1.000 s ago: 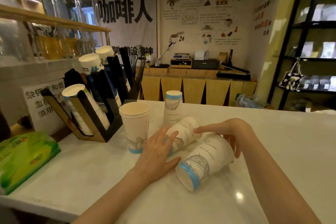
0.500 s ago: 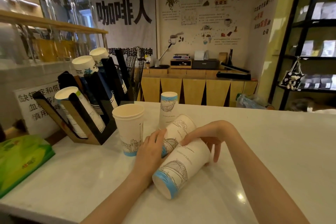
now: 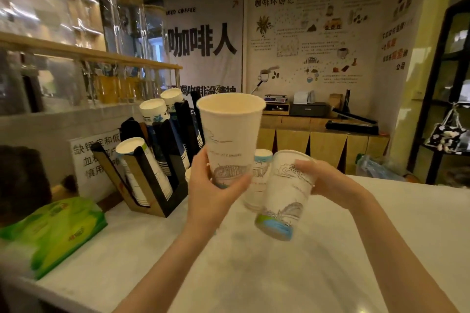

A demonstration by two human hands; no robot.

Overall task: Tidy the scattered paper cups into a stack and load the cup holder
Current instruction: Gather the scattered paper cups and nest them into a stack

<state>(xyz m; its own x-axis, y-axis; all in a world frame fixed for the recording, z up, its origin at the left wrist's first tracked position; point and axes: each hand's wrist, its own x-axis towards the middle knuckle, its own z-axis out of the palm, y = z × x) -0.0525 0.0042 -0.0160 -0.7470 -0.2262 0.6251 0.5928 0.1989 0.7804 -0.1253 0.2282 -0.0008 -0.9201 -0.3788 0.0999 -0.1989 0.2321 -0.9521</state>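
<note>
Lifted off the counter, both hands' cups (image 3: 230, 140) (image 3: 284, 198) now stand mouth-up.

White paper cups (image 3: 230, 142) with blue-banded bases; black cup holder (image 3: 162, 160).

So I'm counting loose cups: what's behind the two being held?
One upside-down cup stands on the counter behind the left hand's cup and right hand's cup; its lower part is covered.

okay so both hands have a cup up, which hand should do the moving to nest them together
The right hand, probably. Its cup is held low, base down. The left hand holds its cup upright, mouth open, so it can stay put as the receiver.
</note>
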